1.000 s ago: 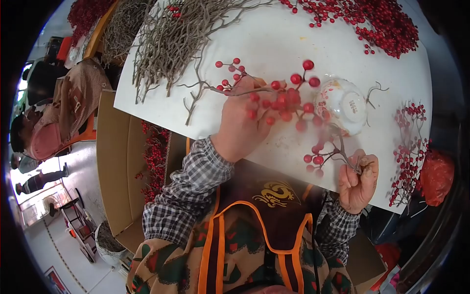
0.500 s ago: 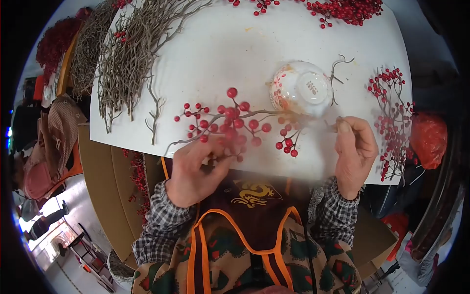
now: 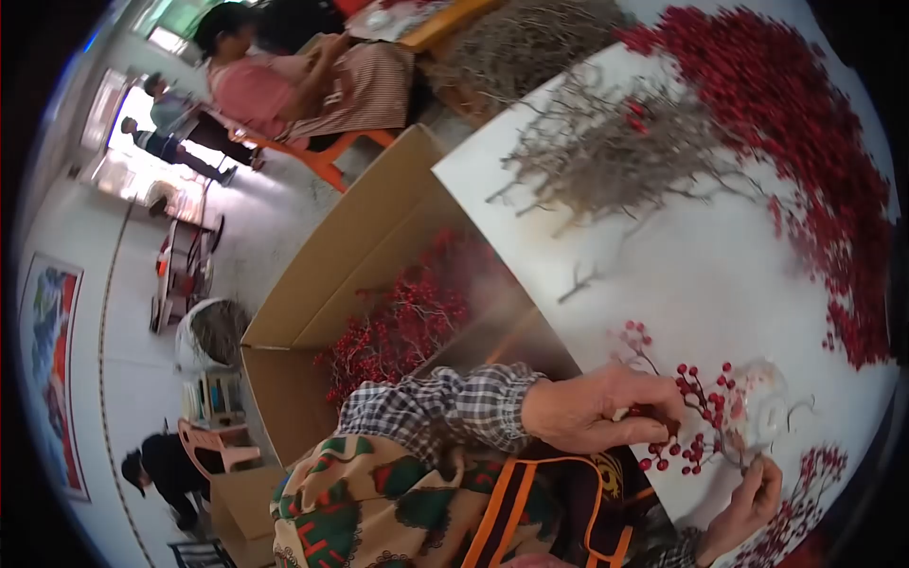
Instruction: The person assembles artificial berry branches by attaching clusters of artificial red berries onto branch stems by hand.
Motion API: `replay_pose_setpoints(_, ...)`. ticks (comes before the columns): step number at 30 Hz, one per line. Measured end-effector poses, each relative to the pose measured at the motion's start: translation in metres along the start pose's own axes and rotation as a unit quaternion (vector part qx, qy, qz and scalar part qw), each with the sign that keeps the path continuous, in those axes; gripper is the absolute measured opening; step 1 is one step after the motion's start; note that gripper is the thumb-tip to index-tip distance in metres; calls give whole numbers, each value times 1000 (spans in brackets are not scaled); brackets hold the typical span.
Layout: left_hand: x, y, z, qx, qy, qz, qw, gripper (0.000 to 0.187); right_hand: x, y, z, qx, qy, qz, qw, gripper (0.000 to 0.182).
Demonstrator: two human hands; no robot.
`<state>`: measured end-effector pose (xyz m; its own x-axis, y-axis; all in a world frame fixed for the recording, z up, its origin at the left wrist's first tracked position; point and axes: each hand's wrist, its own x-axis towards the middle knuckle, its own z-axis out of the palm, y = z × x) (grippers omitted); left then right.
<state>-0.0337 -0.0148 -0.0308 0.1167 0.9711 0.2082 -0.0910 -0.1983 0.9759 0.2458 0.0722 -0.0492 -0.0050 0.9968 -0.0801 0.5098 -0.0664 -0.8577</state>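
Observation:
A twig with red berries [image 3: 717, 409] lies across between my two hands, over the near edge of the white table [image 3: 653, 275]. My left hand [image 3: 606, 409] is closed around its berried part, with a few berries showing past the fingers. At the stem end, my right hand [image 3: 753, 500] pinches the twig between thumb and fingers. Just beyond the twig an upturned white bowl with a red pattern [image 3: 769, 405] rests on the table, blurred. A thin bare twig [image 3: 803, 409] lies beside the bowl.
A pile of bare grey twigs [image 3: 620, 156] and a long heap of red berries [image 3: 805, 114] cover the far side. Berried branches [image 3: 810, 483] lie at lower right. An open cardboard box [image 3: 327, 275] left of me holds red-berried branches [image 3: 407, 317]. A seated person [image 3: 275, 95] is beyond.
My head view has swung left, so the box and other people now show, and the table sits at the right. Both hands still hold the berry twig.

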Motion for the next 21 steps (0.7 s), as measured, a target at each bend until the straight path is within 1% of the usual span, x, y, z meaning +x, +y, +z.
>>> replay_pose_setpoints(1, -1, 0, -2, -17, -3, 24, 1000, 19, 0, 1, 5, 9, 19, -35, 999, 18)
replay_pose_setpoints(2, 0, 4, -3, -46, 3, 7, 999, 18, 1, -2, 8, 23, 22, -21, 999, 17)
replay_pose_setpoints(4, -3, 12, -10, -67, 12, 7, 998, 13, -4, -15, 9, 43, 34, 13, 998, 16)
replay_pose_setpoints(5, -3, 15, -15, -80, 14, 6, 997, 11, 0, -8, 12, 48, 22, -16, 998, 16)
replay_pose_setpoints(7, -5, 21, -21, -39, 74, 37, 996, 7, 1, 3, 17, 50, 11, -66, 997, 16)
replay_pose_setpoints(8, -3, 23, -21, -33, 96, 50, 994, 5, 0, 4, 8, 27, -3, -42, 999, 16)
replay_pose_setpoints(9, -3, 32, -25, -60, 92, 38, 993, 3, -2, -4, 10, 23, 0, -50, 999, 15)
replay_pose_setpoints(10, 0, 34, -29, -60, 83, 71, 992, 4, 0, 1, 4, -2, -7, -63, 998, 12)
replay_pose_setpoints(11, 3, 37, -26, -101, 113, 35, 988, 4, -1, -6, 7, 29, 0, -52, 998, 11)
replay_pose_setpoints(12, 8, 36, -24, -147, 121, 43, 981, 7, -1, -11, 4, 27, -9, -54, 998, 9)
replay_pose_setpoints(13, 6, 35, -21, -200, 152, 7, 968, 10, -1, -16, 8, 24, 17, -51, 998, 7)
replay_pose_setpoints(14, 8, 30, -22, -187, 144, 6, 972, 12, 2, -18, 5, 3, 6, -45, 999, 6)
replay_pose_setpoints(15, 10, 25, -23, -175, 136, 5, 975, 15, 3, -21, 9, 40, 16, -60, 997, 7)
replay_pose_setpoints(17, 18, 18, -20, -175, 115, 13, 978, 21, 3, -23, 8, 41, 20, -49, 998, 8)
replay_pose_setpoints(19, 16, 19, -11, -179, 121, -1, 976, 23, -1, -20, 9, 76, 37, -45, 995, 6)
replay_pose_setpoints(21, 19, 24, -5, -152, 92, -23, 984, 25, -4, -27, 9, 65, 53, -43, 996, 6)
